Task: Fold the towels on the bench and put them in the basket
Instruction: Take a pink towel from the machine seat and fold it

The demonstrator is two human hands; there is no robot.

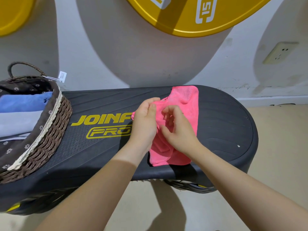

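- Even, fairly bright indoor light falls from above and in front.
- The yellow discs (191, 15) cast large, soft grey shadows on the white wall (100, 47).
- The arms throw soft shadows onto the dark bench (225, 130) and the floor (150, 205) below.
- A mild sheen lies on the lower disc rim.
- Wide-angle distortion bows the bench and wall near the edges.
- Focus is sharp at the centre, slightly soft at the corners.

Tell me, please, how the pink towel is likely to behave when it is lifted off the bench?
The pink towel already bunches and creases between the left hand and right hand, so it will probably droop limply. It looks thin, so likely light. Its fuzzy weave should grip fingers rather than slip.
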